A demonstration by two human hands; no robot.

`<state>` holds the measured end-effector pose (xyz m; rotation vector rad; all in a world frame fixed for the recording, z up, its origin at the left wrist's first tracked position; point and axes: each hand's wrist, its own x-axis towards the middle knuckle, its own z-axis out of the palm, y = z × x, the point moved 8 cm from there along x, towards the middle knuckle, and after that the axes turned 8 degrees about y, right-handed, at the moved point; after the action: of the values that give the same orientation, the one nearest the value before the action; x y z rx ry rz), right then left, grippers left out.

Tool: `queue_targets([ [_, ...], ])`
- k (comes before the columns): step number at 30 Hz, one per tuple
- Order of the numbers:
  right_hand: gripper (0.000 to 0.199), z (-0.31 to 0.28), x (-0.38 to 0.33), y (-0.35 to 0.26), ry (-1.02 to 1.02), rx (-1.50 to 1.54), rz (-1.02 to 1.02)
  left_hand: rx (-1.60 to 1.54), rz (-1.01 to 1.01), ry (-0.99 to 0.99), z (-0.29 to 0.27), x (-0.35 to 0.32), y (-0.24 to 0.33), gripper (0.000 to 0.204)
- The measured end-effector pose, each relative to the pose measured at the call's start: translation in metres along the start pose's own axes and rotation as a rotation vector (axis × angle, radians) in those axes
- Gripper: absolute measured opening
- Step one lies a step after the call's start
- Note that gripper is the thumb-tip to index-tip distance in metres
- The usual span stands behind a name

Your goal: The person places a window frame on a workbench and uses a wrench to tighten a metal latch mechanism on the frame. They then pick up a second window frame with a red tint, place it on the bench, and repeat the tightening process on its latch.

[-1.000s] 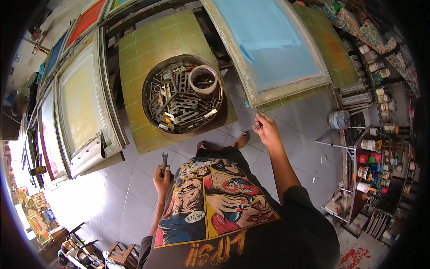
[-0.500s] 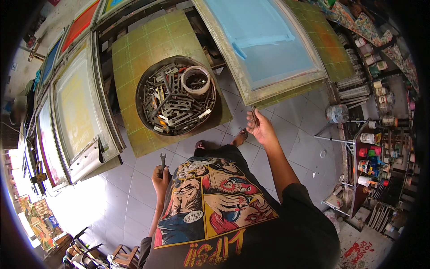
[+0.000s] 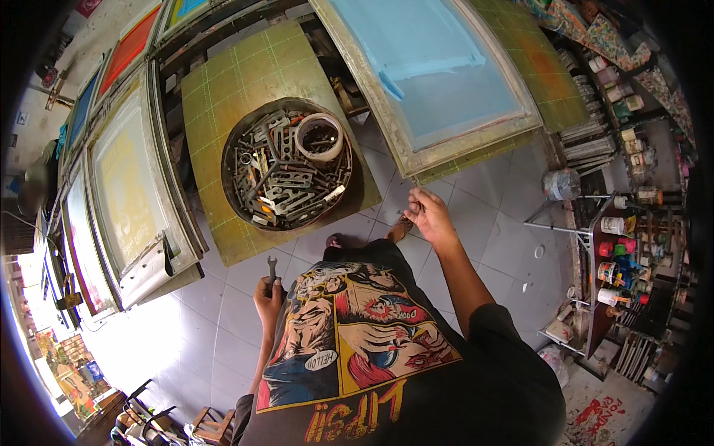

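My left hand (image 3: 268,297) is closed around an open-end wrench (image 3: 272,267), its jaw pointing up, beside my shirt. My right hand (image 3: 430,215) is raised just below the near corner of a screen printing frame (image 3: 476,141) with blue mesh. Its fingers are bent together in a pinch; a small dark thing seems to show at their tips, too small to name. Ahead of me, a round metal basin (image 3: 229,178) full of wrenches, bolts and other metal pieces stands on a yellow-green board (image 3: 223,89). Inside it sits a whitish tub (image 3: 321,154) with small dark hardware.
More screen frames stand to the left, one with a yellowish mesh (image 3: 126,178) and one red (image 3: 130,48). At right are a water bottle (image 3: 560,184), a small folding table (image 3: 593,282) and shelves of paint jars (image 3: 636,156). Grey floor tiles (image 3: 491,249) lie below.
My right hand has turned and its fingers have drawn together near the frame corner. The left hand keeps the wrench almost in place. The view has shifted slightly.
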<state>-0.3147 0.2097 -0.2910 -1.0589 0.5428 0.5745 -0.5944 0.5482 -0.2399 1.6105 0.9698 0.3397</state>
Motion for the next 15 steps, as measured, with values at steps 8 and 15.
queue_targets([
  [8, 0.023, -0.005, 0.002, 0.002, -0.02, -0.001, 0.027, 0.052, 0.027, -0.011, 0.0, 0.001, 0.003, 0.013],
  [15, 0.019, 0.012, -0.012, -0.004, -0.034, 0.111, 0.125, 0.044, 0.011, -0.009, -0.007, 0.001, -0.003, 0.012],
])
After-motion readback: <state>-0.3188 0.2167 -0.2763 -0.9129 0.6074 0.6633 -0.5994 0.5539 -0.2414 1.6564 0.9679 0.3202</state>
